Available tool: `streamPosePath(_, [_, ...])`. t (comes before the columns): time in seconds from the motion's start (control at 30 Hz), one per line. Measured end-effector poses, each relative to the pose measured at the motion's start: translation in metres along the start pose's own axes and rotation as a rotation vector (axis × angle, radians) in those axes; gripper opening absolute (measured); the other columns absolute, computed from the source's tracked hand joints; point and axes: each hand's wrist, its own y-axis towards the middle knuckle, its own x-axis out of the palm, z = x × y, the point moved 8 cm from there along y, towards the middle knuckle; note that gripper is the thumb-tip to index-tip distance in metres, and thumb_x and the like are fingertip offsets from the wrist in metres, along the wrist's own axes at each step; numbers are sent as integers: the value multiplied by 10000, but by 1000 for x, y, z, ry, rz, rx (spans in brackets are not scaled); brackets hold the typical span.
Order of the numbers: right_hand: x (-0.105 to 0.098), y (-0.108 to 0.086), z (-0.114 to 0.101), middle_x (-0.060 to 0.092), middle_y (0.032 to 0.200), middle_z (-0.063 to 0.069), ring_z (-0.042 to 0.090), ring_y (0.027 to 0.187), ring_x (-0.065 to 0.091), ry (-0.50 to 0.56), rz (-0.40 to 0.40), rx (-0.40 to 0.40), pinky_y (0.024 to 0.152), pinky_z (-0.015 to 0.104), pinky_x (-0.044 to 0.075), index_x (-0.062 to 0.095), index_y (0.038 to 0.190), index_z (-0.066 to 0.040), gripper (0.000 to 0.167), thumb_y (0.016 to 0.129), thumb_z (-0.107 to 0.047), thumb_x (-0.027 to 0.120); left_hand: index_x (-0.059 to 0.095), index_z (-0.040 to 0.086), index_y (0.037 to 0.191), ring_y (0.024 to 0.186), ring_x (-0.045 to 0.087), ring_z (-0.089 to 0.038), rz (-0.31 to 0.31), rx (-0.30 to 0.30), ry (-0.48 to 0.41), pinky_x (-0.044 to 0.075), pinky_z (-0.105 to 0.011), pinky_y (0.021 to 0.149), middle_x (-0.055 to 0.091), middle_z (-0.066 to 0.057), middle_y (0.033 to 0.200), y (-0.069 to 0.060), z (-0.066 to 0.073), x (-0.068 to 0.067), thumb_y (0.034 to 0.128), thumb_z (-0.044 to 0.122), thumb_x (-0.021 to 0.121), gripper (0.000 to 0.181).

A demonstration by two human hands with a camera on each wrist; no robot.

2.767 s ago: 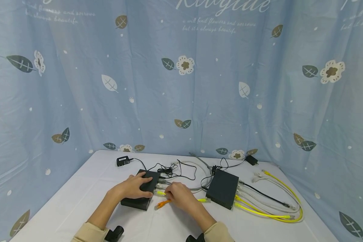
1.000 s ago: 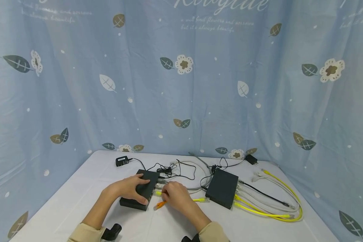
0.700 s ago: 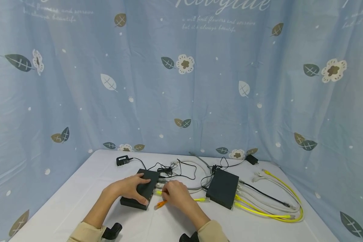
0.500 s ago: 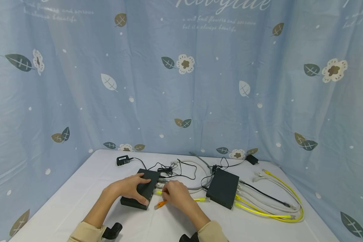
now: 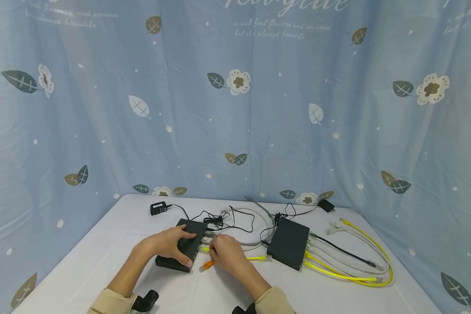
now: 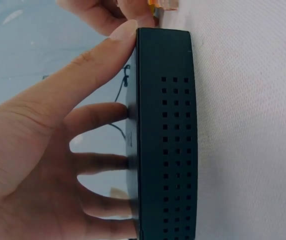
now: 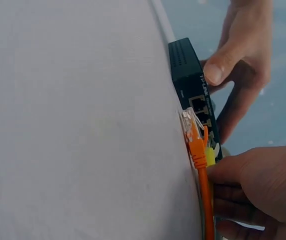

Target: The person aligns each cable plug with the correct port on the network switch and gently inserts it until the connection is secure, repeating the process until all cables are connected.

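Note:
A black network switch (image 5: 188, 244) lies on the table at the left, its port side facing right. My left hand (image 5: 166, 244) rests on it, fingers stretched over the top; in the left wrist view the thumb (image 6: 83, 67) presses its near corner. My right hand (image 5: 229, 253) pinches a yellow network cable (image 7: 210, 156) close behind its plug, at the switch's ports. How deep that plug sits is hidden. Just in front lies an orange network cable (image 7: 197, 145), its clear plug beside an uncovered port. Another yellow plug end (image 5: 261, 258) shows right of my right hand.
A second black switch (image 5: 288, 243) stands to the right, with black, grey and yellow cables (image 5: 349, 277) looping from it. Power adapters (image 5: 158, 208) and thin black cords lie behind. A grey cable (image 5: 255, 243) runs between the switches. A blue curtain (image 5: 235, 122) hangs behind the table.
Since the earliest frame, my left thumb has shifted from the switch's top towards its near corner. My right hand has moved slightly left; over the last half second both hands stay nearly still.

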Motion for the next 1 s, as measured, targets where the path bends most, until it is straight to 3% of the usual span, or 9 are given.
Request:
streamPosePath(0.5, [1, 0, -8, 623, 694, -65, 67, 629, 519, -114, 60, -8, 555, 197, 415, 772, 771, -146, 64, 828, -139, 744, 599, 161, 1369, 1402, 305, -533, 15, 11, 2, 312, -706, 1039, 313, -286, 1549, 1, 1, -2, 618, 453, 909, 863])
streamPosePath(1.0, [-3, -2, -11, 612, 694, -60, 73, 627, 508, -112, 81, -13, 555, 200, 402, 769, 773, -145, 56, 822, -124, 751, 608, 149, 1359, 1400, 315, -531, 14, 21, 13, 316, -700, 1043, 327, -294, 1539, 3, 2, -1, 616, 451, 910, 857])
